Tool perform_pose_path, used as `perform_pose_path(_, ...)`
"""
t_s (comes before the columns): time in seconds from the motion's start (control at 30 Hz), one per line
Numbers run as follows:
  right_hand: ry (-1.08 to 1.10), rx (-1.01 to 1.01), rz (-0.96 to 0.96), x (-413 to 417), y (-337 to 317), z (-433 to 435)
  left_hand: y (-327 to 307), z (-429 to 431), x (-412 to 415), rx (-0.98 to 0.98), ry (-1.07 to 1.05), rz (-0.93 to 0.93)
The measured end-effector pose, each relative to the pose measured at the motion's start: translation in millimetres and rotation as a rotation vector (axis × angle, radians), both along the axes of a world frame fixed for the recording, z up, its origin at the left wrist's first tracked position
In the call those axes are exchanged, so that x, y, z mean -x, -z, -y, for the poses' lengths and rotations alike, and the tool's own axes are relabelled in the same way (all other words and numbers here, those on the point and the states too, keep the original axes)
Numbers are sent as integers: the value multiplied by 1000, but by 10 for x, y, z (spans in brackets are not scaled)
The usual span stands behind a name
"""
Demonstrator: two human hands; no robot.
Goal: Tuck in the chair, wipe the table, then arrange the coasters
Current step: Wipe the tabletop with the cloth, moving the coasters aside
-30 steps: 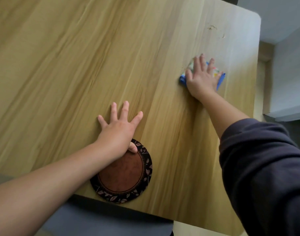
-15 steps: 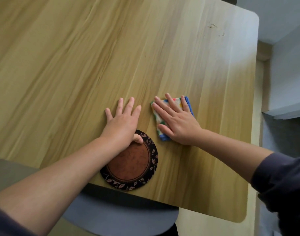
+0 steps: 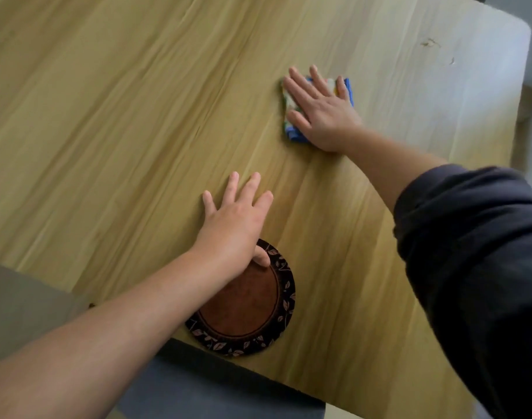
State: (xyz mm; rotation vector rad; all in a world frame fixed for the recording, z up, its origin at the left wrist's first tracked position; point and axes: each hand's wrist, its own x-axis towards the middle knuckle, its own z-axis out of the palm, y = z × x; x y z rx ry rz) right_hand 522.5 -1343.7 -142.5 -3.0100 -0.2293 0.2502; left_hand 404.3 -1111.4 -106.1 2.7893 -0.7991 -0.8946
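We press our open right grip (image 3: pixel 322 116) flat on the folded blue patterned cloth (image 3: pixel 292 133) on the wooden worktop (image 3: pixel 138 116), probably light and floppy, best pinned from above; left grip (image 3: pixel 234 225) open, thumb on the round brown coaster (image 3: pixel 246 309).

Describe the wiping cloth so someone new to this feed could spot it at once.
Start with the light wooden table and look to its far right part, where the right hand lies flat. The cloth is the small folded pad under that palm. Its pale, multicoloured fabric and blue edge set it apart from the round dark leaf-bordered coaster by the left hand.
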Motion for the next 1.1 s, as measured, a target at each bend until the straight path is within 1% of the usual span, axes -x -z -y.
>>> perform_pose_path(0.13,258,-43,0,-302,34,-4,7,-3,-4,-10,-9,-14)
perform_pose_path(0.23,325,-72,4,-211,37,-86,0,11,-4,-23,-8,-25)
perform_pose_path(0.37,243,-57,9,379,36,-149,-33,16,2,-26,-9,-15)
perform_pose_path(0.47,160,-41,-9,1064,26,-256,-66,14,8,-32,-5,3)
perform_pose_path(0.57,124,-38,-14,1732,-7,-405,-98,21,18,-51,7,8)
perform_pose_path(0.67,83,-26,-41,2074,-25,-418,-139,32,11,-91,41,19)
perform_pose_path(0.77,79,-22,-45,1996,-32,-322,-184,76,-31,-137,71,59)
perform_pose_path(0.87,171,-2,-37,1709,0,-158,-239,206,-123,-155,64,166)
perform_pose_path(1.0,294,1,-16,1213,55,152,-251,461,-380,-60,-17,252)
perform_pose_path(1.1,358,-16,17,873,66,371,-203,678,-659,-28,-68,229)
